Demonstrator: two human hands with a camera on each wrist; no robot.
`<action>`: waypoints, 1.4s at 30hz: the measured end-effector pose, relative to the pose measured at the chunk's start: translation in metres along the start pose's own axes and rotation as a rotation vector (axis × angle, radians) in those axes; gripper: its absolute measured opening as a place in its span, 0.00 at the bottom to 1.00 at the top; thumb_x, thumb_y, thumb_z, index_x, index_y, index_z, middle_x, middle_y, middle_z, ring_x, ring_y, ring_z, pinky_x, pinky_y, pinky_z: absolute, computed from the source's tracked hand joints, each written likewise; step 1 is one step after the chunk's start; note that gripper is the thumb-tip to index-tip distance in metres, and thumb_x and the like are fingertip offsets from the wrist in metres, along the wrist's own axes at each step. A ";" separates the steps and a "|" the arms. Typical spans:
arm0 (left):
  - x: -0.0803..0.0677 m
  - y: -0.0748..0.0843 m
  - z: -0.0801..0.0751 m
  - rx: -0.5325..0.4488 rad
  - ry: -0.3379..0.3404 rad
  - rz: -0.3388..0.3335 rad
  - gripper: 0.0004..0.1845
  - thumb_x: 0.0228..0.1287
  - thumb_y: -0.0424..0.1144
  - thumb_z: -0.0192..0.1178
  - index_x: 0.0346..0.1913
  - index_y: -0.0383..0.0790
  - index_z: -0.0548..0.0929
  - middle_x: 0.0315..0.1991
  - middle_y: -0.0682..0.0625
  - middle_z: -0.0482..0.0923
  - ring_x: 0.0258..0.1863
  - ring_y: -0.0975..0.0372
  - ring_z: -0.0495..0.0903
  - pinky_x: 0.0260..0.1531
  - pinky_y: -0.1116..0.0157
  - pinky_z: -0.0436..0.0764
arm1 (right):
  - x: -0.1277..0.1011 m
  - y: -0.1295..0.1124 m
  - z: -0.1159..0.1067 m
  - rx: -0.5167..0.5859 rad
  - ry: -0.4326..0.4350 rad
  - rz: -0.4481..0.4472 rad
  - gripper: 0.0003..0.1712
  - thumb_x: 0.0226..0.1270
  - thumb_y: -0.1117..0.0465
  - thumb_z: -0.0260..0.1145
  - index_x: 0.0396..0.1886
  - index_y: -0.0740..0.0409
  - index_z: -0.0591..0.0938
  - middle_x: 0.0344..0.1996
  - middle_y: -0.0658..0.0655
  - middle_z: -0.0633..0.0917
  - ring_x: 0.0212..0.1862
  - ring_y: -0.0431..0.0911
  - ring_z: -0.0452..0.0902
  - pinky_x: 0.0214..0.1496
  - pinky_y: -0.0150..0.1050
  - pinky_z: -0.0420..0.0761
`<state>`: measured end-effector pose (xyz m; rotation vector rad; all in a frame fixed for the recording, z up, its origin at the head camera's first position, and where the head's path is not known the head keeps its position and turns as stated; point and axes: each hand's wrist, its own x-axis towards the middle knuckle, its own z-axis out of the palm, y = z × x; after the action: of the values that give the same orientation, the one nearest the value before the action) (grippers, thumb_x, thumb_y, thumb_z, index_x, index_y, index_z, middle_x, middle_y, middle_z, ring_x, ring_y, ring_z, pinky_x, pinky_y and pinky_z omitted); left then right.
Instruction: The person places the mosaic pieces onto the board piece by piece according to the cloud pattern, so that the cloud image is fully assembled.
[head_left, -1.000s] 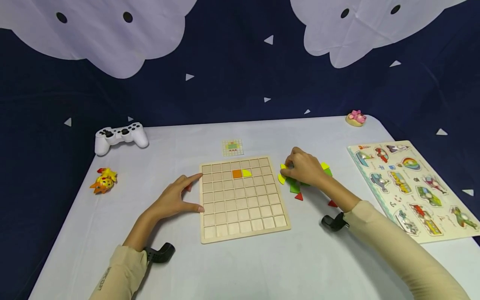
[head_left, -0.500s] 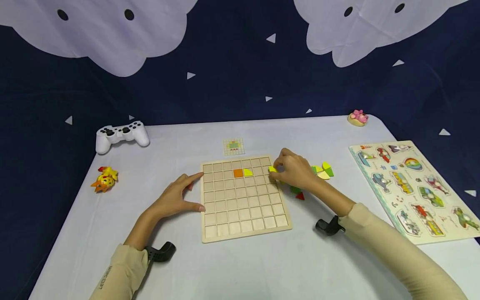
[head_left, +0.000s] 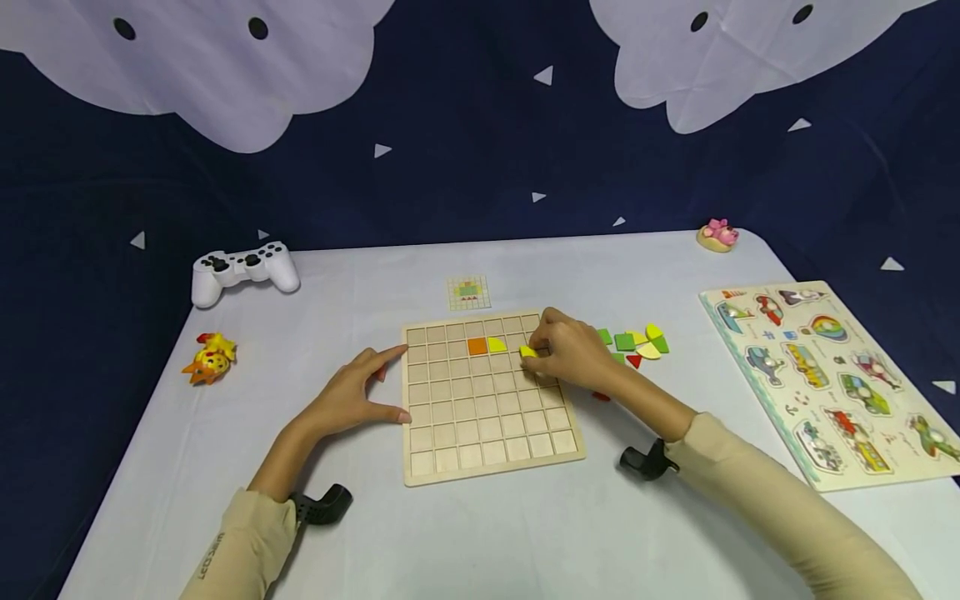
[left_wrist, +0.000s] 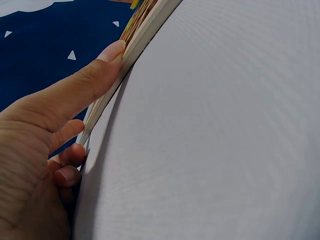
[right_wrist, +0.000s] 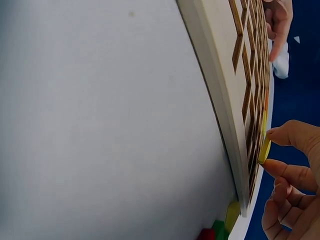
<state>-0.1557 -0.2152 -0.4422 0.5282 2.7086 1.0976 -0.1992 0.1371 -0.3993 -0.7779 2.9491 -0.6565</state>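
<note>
Fingers of my right hand (head_left: 573,354) pinch a yellow quarter-circle piece (head_left: 528,352) over the wooden grid board (head_left: 491,442), low above the cells near its far right corner; the right wrist view shows thumb and forefinger closed on the piece's edge just at the board's surface. I cannot tell whether it touches a cell yet. My left hand (head_left: 352,398) lies flat and relaxed on the white table (head_left: 480,533), forefinger and thumb braced straight against the board's left rim, gripping nothing. On the board I see an orange square (head_left: 477,347) with another yellow quarter piece (head_left: 496,344) touching its right side. Just right of the board lies a small heap of loose pieces (head_left: 637,343), green, yellow and red. Beyond the board sits a small pattern card (head_left: 468,293). A white game controller (head_left: 242,268) is at the far left, a vehicle peg puzzle (head_left: 828,375) at the right.
</note>
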 end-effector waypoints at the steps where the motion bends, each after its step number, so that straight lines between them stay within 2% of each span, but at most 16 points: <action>1: 0.000 0.000 0.000 0.001 0.000 0.000 0.55 0.41 0.53 0.81 0.75 0.46 0.66 0.36 0.50 0.63 0.36 0.60 0.62 0.39 0.60 0.63 | 0.000 -0.001 0.001 0.004 -0.001 -0.005 0.15 0.54 0.53 0.77 0.35 0.59 0.90 0.33 0.51 0.76 0.30 0.43 0.73 0.32 0.39 0.76; 10: 0.000 0.001 0.000 0.012 0.004 -0.007 0.55 0.41 0.54 0.81 0.75 0.46 0.66 0.36 0.50 0.63 0.36 0.60 0.62 0.39 0.60 0.63 | 0.000 -0.006 0.008 0.041 -0.007 -0.001 0.11 0.58 0.55 0.76 0.35 0.59 0.90 0.33 0.51 0.77 0.31 0.42 0.72 0.35 0.39 0.75; 17: 0.000 0.002 0.001 0.007 -0.002 -0.003 0.55 0.42 0.54 0.80 0.75 0.46 0.65 0.36 0.50 0.64 0.36 0.60 0.62 0.39 0.60 0.63 | 0.000 -0.010 0.010 0.091 -0.007 0.035 0.06 0.58 0.59 0.76 0.29 0.58 0.90 0.31 0.51 0.79 0.32 0.43 0.72 0.37 0.40 0.74; 24: 0.000 0.002 0.000 0.001 0.003 -0.017 0.55 0.41 0.53 0.81 0.75 0.46 0.66 0.36 0.49 0.63 0.37 0.59 0.63 0.40 0.59 0.63 | 0.001 -0.012 0.012 0.129 -0.005 0.065 0.06 0.57 0.60 0.76 0.27 0.59 0.90 0.31 0.52 0.80 0.33 0.43 0.73 0.36 0.38 0.73; 29: 0.000 0.001 0.001 -0.003 0.002 -0.018 0.55 0.41 0.53 0.81 0.75 0.46 0.66 0.36 0.50 0.63 0.37 0.59 0.63 0.41 0.59 0.63 | 0.001 -0.011 0.005 0.101 -0.022 0.044 0.08 0.58 0.57 0.76 0.31 0.58 0.90 0.30 0.51 0.80 0.33 0.43 0.73 0.36 0.38 0.73; 33: 0.000 0.001 0.001 -0.007 -0.001 -0.015 0.55 0.41 0.53 0.80 0.75 0.46 0.66 0.36 0.50 0.63 0.37 0.59 0.63 0.41 0.59 0.63 | -0.001 -0.007 -0.006 0.109 0.005 0.029 0.10 0.61 0.58 0.74 0.36 0.61 0.90 0.31 0.52 0.80 0.32 0.43 0.72 0.34 0.38 0.73; 37: 0.000 0.000 0.001 0.000 -0.001 0.005 0.55 0.42 0.53 0.80 0.75 0.45 0.65 0.36 0.50 0.64 0.36 0.59 0.62 0.40 0.59 0.63 | -0.006 0.004 -0.018 0.117 0.045 0.055 0.11 0.63 0.60 0.71 0.41 0.63 0.89 0.32 0.55 0.80 0.31 0.44 0.72 0.32 0.37 0.71; 42: 0.000 -0.001 0.000 0.007 0.000 0.029 0.55 0.42 0.53 0.80 0.75 0.45 0.65 0.36 0.50 0.64 0.35 0.60 0.62 0.40 0.59 0.63 | -0.014 0.022 -0.026 0.085 0.027 0.079 0.12 0.64 0.62 0.70 0.44 0.64 0.89 0.33 0.56 0.80 0.32 0.45 0.72 0.32 0.38 0.71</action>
<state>-0.1563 -0.2155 -0.4430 0.5708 2.7141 1.0951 -0.2000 0.1712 -0.3859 -0.6474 2.9360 -0.7862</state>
